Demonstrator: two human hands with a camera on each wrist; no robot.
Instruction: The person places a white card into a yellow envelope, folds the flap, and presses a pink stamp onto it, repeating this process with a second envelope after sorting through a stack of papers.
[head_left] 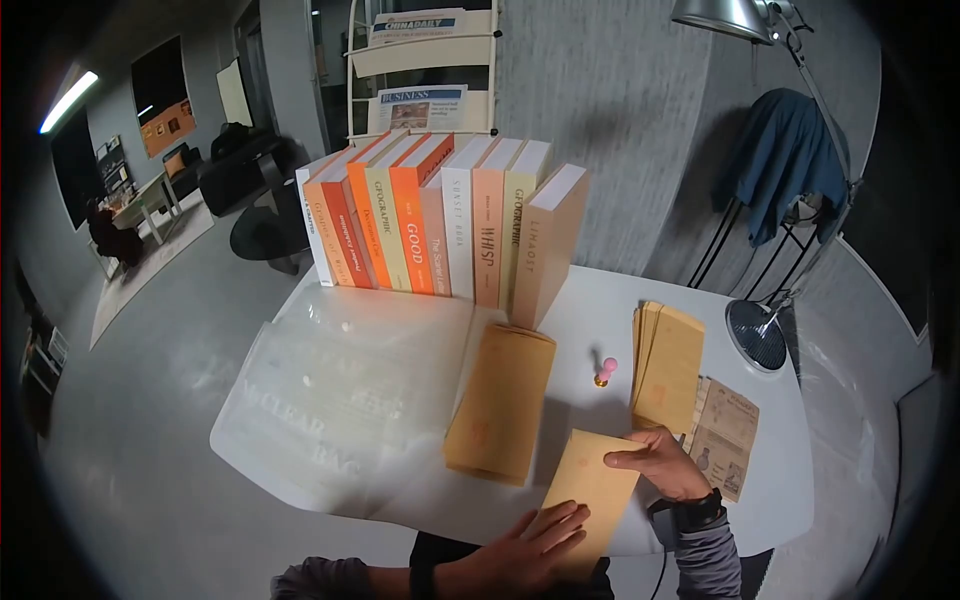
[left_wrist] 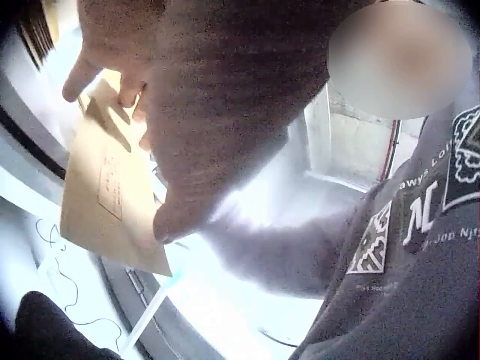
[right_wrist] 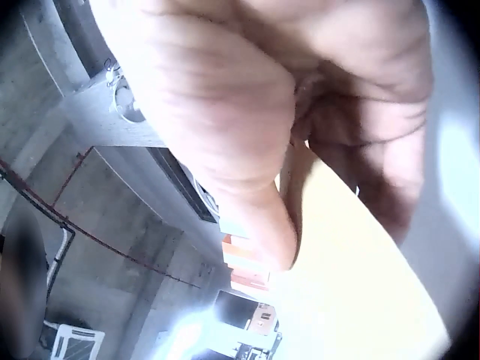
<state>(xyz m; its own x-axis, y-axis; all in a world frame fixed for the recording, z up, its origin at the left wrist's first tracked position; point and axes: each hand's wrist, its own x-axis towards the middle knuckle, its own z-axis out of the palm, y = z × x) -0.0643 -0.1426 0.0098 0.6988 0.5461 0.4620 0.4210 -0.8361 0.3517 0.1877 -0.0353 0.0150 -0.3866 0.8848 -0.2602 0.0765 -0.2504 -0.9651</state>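
A kraft envelope (head_left: 597,480) is held at the table's front edge, also seen in the left wrist view as a tan sheet (left_wrist: 112,195) with a printed box. My right hand (head_left: 665,465) pinches its upper right corner, thumb on top; in the right wrist view the hand (right_wrist: 262,97) grips the bright yellow envelope (right_wrist: 352,262). My left hand (head_left: 530,550) lies across the envelope's lower left part, fingers extended; the left wrist view shows this hand (left_wrist: 187,97) over it. A stack of brown envelopes (head_left: 500,405) lies to the left, and another envelope pile (head_left: 668,365) lies beyond my right hand.
A row of upright books (head_left: 430,225) stands at the back. A clear plastic bag (head_left: 350,400) covers the table's left side. A pink-handled stamp (head_left: 607,371) stands between the envelope piles. Printed brown paper (head_left: 728,435) and a lamp base (head_left: 756,335) are at the right.
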